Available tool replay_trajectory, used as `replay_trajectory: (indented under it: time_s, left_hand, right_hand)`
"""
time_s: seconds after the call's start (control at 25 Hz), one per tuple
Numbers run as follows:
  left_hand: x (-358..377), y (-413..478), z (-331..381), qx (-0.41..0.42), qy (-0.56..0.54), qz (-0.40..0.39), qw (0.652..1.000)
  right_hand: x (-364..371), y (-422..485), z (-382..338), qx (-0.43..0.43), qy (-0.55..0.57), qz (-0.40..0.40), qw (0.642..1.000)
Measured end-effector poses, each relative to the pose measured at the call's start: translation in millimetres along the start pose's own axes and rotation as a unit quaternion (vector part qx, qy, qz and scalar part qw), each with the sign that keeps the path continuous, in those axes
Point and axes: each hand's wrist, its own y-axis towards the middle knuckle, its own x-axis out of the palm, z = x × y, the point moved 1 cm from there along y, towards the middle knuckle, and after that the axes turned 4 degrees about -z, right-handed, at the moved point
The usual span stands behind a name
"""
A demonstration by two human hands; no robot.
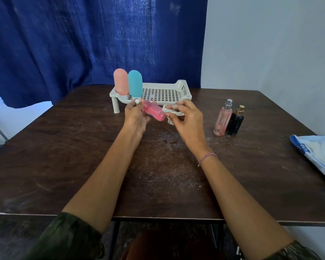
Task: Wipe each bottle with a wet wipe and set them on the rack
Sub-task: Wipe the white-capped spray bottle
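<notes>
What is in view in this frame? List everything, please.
table: 1, dark brown, fills the foreground
curtain: 1, blue, behind the table
rack: 1, white, far middle of the table
pale pink bottle: 1, pink, rack's left end
teal bottle: 1, teal, beside it on the rack
spray bottle: 1, clear pink, on the table to the right
black bottle: 1, black with a gold cap, touching the spray bottle
wipe pack: 1, blue and white, right table edge
hot-pink bottle: 1, pink, held tilted
wet wipe: 1, white, at that bottle's base
bracelet: 1, pink-white, right wrist
left hand: grips the hot-pink bottle
right hand: fingers pinch the wet wipe
</notes>
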Motion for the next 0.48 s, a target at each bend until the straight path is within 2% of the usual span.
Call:
replay_trajectory:
  time_s: [0.32, 0.48]
  left_hand:
    - [-3.0, 1.7, -1.7, 0.017, 0.031, 0.016, 0.999]
    - [-1.2, 0.0, -2.5, 0.009, 0.031, 0.000, 0.999]
  right_hand:
    - [8.3, -6.5, -8.7, -0.119, -0.049, -0.079, 0.988]
    - [7.0, -5.1, -7.6, -0.108, -0.022, -0.061, 0.992]
